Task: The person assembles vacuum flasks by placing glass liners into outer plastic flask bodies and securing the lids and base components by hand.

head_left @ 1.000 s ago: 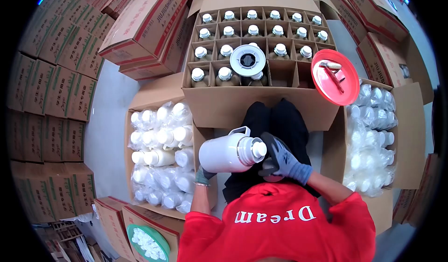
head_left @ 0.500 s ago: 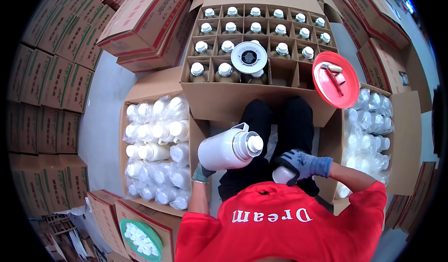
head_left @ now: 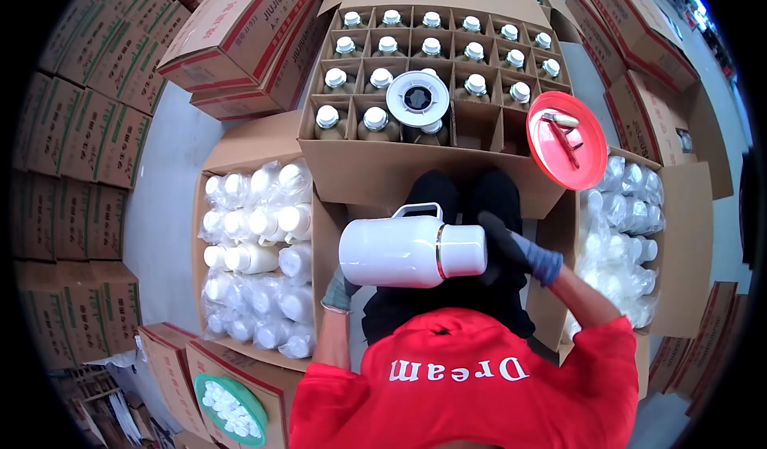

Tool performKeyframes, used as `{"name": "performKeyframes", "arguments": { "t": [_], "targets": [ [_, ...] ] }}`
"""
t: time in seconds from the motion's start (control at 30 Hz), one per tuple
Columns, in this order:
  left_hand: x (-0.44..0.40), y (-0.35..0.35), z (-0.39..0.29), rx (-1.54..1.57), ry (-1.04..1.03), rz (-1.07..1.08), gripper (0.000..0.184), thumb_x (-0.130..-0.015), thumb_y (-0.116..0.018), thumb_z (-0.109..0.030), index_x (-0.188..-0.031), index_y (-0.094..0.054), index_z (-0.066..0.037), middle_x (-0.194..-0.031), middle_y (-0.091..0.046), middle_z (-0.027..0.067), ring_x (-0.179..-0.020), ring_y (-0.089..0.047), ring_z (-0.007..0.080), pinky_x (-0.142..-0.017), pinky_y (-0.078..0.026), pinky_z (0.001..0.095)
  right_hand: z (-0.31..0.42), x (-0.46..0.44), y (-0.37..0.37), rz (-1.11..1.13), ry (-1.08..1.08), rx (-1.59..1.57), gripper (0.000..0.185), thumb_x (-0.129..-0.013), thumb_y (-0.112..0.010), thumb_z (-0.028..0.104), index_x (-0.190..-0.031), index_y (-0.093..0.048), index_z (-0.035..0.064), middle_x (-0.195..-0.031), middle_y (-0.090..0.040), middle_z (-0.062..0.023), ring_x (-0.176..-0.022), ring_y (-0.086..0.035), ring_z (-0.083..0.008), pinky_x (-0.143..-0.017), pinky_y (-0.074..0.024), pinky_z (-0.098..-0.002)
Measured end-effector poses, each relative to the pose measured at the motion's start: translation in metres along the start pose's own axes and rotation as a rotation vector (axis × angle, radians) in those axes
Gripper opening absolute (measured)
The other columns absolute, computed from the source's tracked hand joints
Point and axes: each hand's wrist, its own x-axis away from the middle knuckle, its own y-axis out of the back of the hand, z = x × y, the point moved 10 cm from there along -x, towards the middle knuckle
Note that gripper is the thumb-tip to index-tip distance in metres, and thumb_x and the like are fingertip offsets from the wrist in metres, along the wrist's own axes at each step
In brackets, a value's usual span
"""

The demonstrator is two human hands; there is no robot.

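A white vacuum flask with a side handle lies sideways above my lap, its top toward the right. My left hand, in a grey glove, grips its base end from below; most of those fingers are hidden behind the body. On the flask's neck sits a white cup lid, covering the stopper. My right hand, in a blue-grey glove, is closed at the lid's outer end, its fingers partly hidden by the lid. A thin shiny ring shows between body and lid.
In front stands a divided carton of white-capped bottles. A white-grey round part and a red plate with small tools rest on it. Boxes of plastic-wrapped white flasks flank me. A green bowl holds small white pieces.
My right hand has brought the cup lid up from my lap onto the flask's neck, covering the stopper. The flask has turned to lie more level.
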Motion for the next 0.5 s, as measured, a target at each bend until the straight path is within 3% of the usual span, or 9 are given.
{"name": "performKeyframes", "arguments": {
  "t": [0.13,0.17,0.27,0.33,0.37,0.4,0.43,0.47,0.5],
  "targets": [
    [0.001,0.007,-0.005,0.06,0.014,-0.035,0.056,-0.088,-0.066,-0.012,-0.14,-0.045,-0.004,-0.139,-0.051,0.0114,-0.127,-0.047,0.0216,-0.108,-0.038,0.0349,0.127,0.057,-0.052,-0.139,0.631,0.812,0.073,-0.085,-0.072,0.038,-0.141,-0.041,0.0049,-0.14,-0.044,-0.0184,-0.134,-0.04,-0.0309,-0.112,-0.0309,-0.0419],
    [-0.003,0.01,-0.009,0.081,0.015,-0.037,0.054,-0.089,-0.065,-0.011,-0.139,-0.045,-0.003,-0.138,-0.052,0.0121,-0.127,-0.048,0.0218,-0.108,-0.038,0.0346,0.117,0.055,-0.06,-0.043,0.597,0.788,0.079,-0.078,-0.079,0.032,-0.141,-0.04,0.0048,-0.141,-0.043,-0.0202,-0.132,-0.043,-0.0295,-0.108,-0.0365,-0.0416],
    [-0.026,0.021,0.026,0.094,0.054,-0.057,0.05,-0.091,-0.063,-0.015,-0.137,-0.047,-0.002,-0.137,-0.052,0.0113,-0.122,-0.051,0.0202,-0.103,-0.042,0.0347,0.051,0.042,-0.033,-0.13,0.059,0.403,0.069,-0.083,-0.069,0.046,-0.132,-0.048,0.0024,-0.113,-0.062,-0.0198,-0.107,-0.061,-0.031,-0.092,-0.0489,-0.0422],
    [-0.045,0.035,0.0,0.262,0.201,0.018,0.043,-0.09,-0.062,-0.016,-0.13,-0.053,-0.002,-0.127,-0.059,0.0131,-0.112,-0.057,0.023,-0.099,-0.045,0.0353,-0.006,0.04,-0.021,-0.062,-0.23,0.459,0.065,-0.085,-0.062,0.054,-0.122,-0.055,0.001,-0.098,-0.065,-0.0185,-0.093,-0.064,-0.0325,-0.083,-0.0515,-0.043],
    [-0.059,0.046,-0.03,0.349,0.272,0.046,0.04,-0.089,-0.062,-0.017,-0.126,-0.056,-0.002,-0.122,-0.062,0.014,-0.107,-0.06,0.0244,-0.096,-0.047,0.0356,-0.031,0.04,-0.011,-0.023,-0.374,0.494,0.065,-0.085,-0.058,0.057,-0.117,-0.059,0.0002,-0.09,-0.067,-0.0178,-0.087,-0.065,-0.0333,-0.079,-0.0528,-0.0434],
    [-0.082,0.05,-0.112,0.146,0.133,0.141,0.035,-0.088,-0.063,-0.02,-0.117,-0.061,-0.001,-0.111,-0.065,0.0158,-0.1,-0.063,0.0271,-0.091,-0.049,0.0359,-0.053,0.043,-0.003,0.021,-0.522,0.529,0.067,-0.086,-0.055,0.061,-0.111,-0.063,-0.0005,-0.082,-0.068,-0.0172,-0.08,-0.067,-0.0341,-0.074,-0.054,-0.0438],
    [-0.102,0.036,-0.183,-0.061,-0.002,0.233,0.031,-0.086,-0.063,-0.022,-0.107,-0.066,0.0,-0.099,-0.068,0.0175,-0.092,-0.065,0.0298,-0.086,-0.051,0.0363,-0.022,0.036,-0.002,0.04,-0.399,0.862,0.064,-0.087,-0.054,0.06,-0.103,-0.066,-0.0002,-0.081,-0.069,-0.0192,-0.077,-0.067,-0.0363,-0.072,-0.0542,-0.0447],
    [-0.117,0.012,-0.198,-0.336,-0.043,0.323,0.03,-0.084,-0.063,-0.025,-0.1,-0.067,0.0,-0.098,-0.069,0.0178,-0.091,-0.067,0.0301,-0.084,-0.051,0.0385,0.01,0.03,-0.002,0.021,-0.286,1.206,0.062,-0.088,-0.053,0.059,-0.094,-0.069,0.0001,-0.08,-0.069,-0.0211,-0.075,-0.067,-0.0385,-0.069,-0.0544,-0.0456],
    [-0.128,-0.015,-0.208,-0.618,-0.087,0.409,0.031,-0.083,-0.062,-0.028,-0.093,-0.068,0.0,-0.097,-0.071,0.0181,-0.089,-0.068,0.0305,-0.082,-0.052,0.0408,0.052,0.018,0.008,-0.195,-0.077,1.293,0.053,-0.089,-0.055,0.052,-0.094,-0.069,0.002,-0.084,-0.067,-0.023,-0.079,-0.065,-0.0404,-0.073,-0.0536,-0.0469]
  ]
}}
